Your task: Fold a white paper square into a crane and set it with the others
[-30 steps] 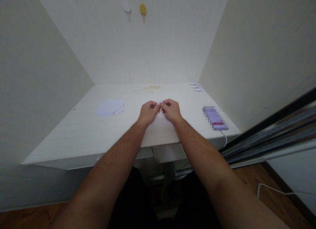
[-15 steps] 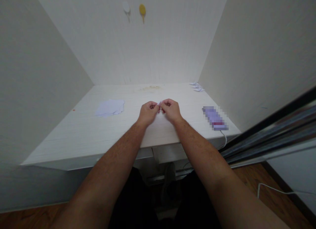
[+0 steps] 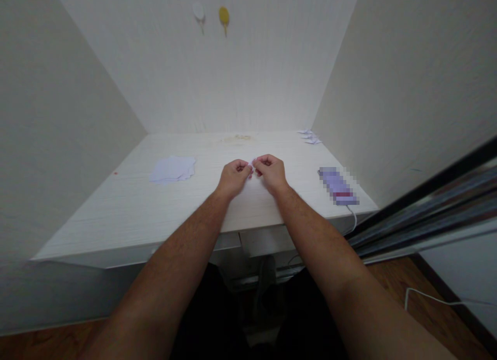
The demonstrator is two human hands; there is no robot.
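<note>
White paper [image 3: 251, 164], both hands [image 3: 234, 177] [image 3: 272, 174] pinching.

white desk [image 3: 116, 215]: paper stack [image 3: 173, 169] left (edges uneven), folded papers [image 3: 310, 137] far right corner, pixelated phone [image 3: 337, 185] nearer, right.

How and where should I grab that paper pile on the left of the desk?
Probably pinch the paper pile at its right edge, coming from the right with your left hand once free: the sheets lie flat, and their staggered edges there face that hand.
</note>
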